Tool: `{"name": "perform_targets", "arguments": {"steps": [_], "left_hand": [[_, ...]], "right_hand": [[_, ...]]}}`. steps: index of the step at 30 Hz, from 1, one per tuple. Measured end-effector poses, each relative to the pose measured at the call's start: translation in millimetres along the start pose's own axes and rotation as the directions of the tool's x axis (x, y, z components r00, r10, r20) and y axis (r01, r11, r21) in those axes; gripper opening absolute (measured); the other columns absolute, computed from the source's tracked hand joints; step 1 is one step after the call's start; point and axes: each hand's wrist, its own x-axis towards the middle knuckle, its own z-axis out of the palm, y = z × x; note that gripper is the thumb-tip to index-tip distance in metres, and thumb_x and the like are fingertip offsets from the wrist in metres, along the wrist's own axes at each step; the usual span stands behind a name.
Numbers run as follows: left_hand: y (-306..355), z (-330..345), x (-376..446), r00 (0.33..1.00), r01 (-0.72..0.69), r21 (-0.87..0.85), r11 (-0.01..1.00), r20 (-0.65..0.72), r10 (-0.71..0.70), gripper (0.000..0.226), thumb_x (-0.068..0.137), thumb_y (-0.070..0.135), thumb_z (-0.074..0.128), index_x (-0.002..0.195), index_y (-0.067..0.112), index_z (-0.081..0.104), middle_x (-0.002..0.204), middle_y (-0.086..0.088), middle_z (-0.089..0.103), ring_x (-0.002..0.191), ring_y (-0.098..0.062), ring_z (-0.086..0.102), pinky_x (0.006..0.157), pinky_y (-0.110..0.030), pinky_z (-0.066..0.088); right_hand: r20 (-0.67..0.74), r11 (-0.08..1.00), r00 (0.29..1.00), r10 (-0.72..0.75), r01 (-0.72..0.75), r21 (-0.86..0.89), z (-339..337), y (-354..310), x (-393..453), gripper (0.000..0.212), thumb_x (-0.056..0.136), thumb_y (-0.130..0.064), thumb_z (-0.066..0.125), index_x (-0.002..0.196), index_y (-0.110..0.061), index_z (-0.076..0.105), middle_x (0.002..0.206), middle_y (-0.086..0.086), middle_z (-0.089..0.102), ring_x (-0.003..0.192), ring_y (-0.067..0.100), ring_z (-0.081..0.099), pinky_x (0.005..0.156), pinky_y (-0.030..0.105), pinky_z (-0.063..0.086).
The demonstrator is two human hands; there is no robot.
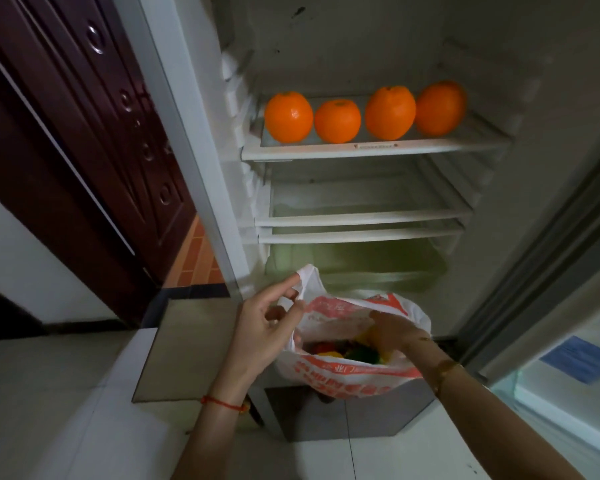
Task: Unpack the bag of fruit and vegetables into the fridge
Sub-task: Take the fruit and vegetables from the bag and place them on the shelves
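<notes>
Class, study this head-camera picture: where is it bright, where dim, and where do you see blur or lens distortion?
Head view: the four oranges on the top shelf are brightest and sharp; the fridge's lower part is dim with a green cast; the right hand in the plastic bag is shadowed and slightly blurred; the left hand at the bag's handle is clearer; the wide lens slants the fridge edges and wooden door.

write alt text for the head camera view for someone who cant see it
A person's left hand holds open the handle of a white and red plastic bag while the right hand reaches inside among red, yellow and green produce. Behind it stands an open fridge with four oranges in a row on the top shelf.
</notes>
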Motion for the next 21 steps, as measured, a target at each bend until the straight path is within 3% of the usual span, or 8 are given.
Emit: {"name": "perform_targets", "arguments": {"steps": [2, 3, 5, 7, 9, 13, 17, 21], "left_hand": [[-0.2, 2.4, -3.1, 0.999, 0.008, 0.009, 1.000, 0.039, -0.009, 0.047, 0.088, 0.000, 0.065, 0.128, 0.024, 0.056, 0.093, 0.011, 0.065, 0.050, 0.001, 0.053, 0.049, -0.012, 0.044], [0.5, 3.5, -4.4, 0.998, 0.011, 0.010, 1.000, 0.059, -0.011, 0.047, 0.088, 0.000, 0.064, 0.129, 0.023, 0.055, 0.096, 0.008, 0.065, 0.050, 0.002, 0.054, 0.049, -0.011, 0.043], [0.9, 5.0, -5.5, 0.996, 0.018, -0.001, 1.000, 0.091, -0.018, 0.048, 0.089, 0.000, 0.063, 0.128, 0.025, 0.054, 0.097, 0.010, 0.065, 0.051, 0.000, 0.056, 0.048, -0.012, 0.044], [0.0, 4.6, -4.8, 0.994, 0.025, -0.006, 1.000, 0.108, -0.024, 0.048, 0.089, 0.000, 0.063, 0.127, 0.027, 0.054, 0.093, 0.019, 0.067, 0.055, -0.001, 0.060, 0.050, -0.013, 0.047], [-1.1, 2.3, -3.3, 0.994, 0.022, 0.004, 1.000, 0.110, -0.023, 0.048, 0.089, 0.000, 0.063, 0.127, 0.027, 0.054, 0.091, 0.027, 0.067, 0.059, -0.001, 0.062, 0.052, -0.015, 0.049], [-1.6, -2.7, 0.6, 0.997, 0.024, -0.007, 1.000, 0.075, -0.023, 0.050, 0.088, -0.003, 0.063, 0.129, 0.023, 0.053, 0.092, 0.015, 0.066, 0.053, 0.001, 0.057, 0.051, -0.012, 0.046], [-3.9, -8.0, 4.1, 0.998, 0.014, -0.005, 1.000, 0.058, -0.014, 0.052, 0.088, -0.002, 0.064, 0.126, 0.032, 0.056, 0.089, 0.022, 0.066, 0.051, -0.002, 0.053, 0.050, -0.017, 0.046], [-2.4, -9.6, 5.2, 0.998, 0.023, -0.008, 1.000, 0.051, -0.023, 0.052, 0.088, -0.002, 0.064, 0.122, 0.037, 0.057, 0.089, 0.022, 0.066, 0.049, -0.001, 0.052, 0.048, -0.016, 0.044]], "right_hand": [[-0.061, 0.996, 0.996, -0.072, 0.069, -0.058, -2.3, 2.8, -8.5, 0.028, 0.097, -0.042, 0.051, 0.123, -0.034, 0.044, 0.115, -0.010, 0.047, 0.114, 0.007, 0.043, 0.105, 0.022, 0.031], [-0.095, 0.969, 0.981, -0.168, 0.146, -0.201, -3.2, 2.7, -8.5, 0.026, 0.097, -0.044, 0.050, 0.120, -0.038, 0.042, 0.114, -0.010, 0.045, 0.113, 0.007, 0.042, 0.105, 0.024, 0.032], [-0.061, 0.970, 0.986, -0.158, 0.144, -0.195, 6.5, 8.5, -0.8, 0.027, 0.093, -0.045, 0.053, 0.116, -0.036, 0.044, 0.117, -0.005, 0.052, 0.110, 0.011, 0.049, 0.104, 0.029, 0.042], [0.088, 0.988, 0.991, -0.099, 0.109, -0.110, 17.5, 8.5, 6.4, 0.041, 0.087, -0.040, 0.063, 0.122, -0.027, 0.049, 0.121, 0.001, 0.057, 0.109, 0.017, 0.056, 0.099, 0.030, 0.048], [0.158, 0.980, 0.973, -0.171, 0.185, -0.080, 13.0, -4.2, 0.2, 0.054, 0.081, -0.040, 0.071, 0.128, -0.024, 0.051, 0.127, 0.000, 0.057, 0.118, 0.019, 0.055, 0.100, 0.028, 0.046], [0.160, 0.921, 0.914, -0.372, 0.385, -0.056, 9.9, -31.7, -10.5, 0.067, 0.077, -0.055, 0.069, 0.136, -0.039, 0.042, 0.137, -0.009, 0.049, 0.128, 0.014, 0.043, 0.108, 0.033, 0.036], [0.279, 0.933, 0.894, -0.350, 0.360, 0.016, 23.4, -47.9, -11.5, 0.057, 0.087, -0.022, 0.066, 0.139, -0.034, 0.047, 0.142, 0.002, 0.045, 0.133, 0.026, 0.041, 0.109, 0.041, 0.037], [0.277, 0.949, 0.909, -0.312, 0.310, 0.053, 27.1, -53.1, -12.5, 0.047, 0.092, -0.017, 0.058, 0.138, -0.022, 0.051, 0.141, 0.008, 0.047, 0.131, 0.030, 0.043, 0.107, 0.041, 0.036]]}}
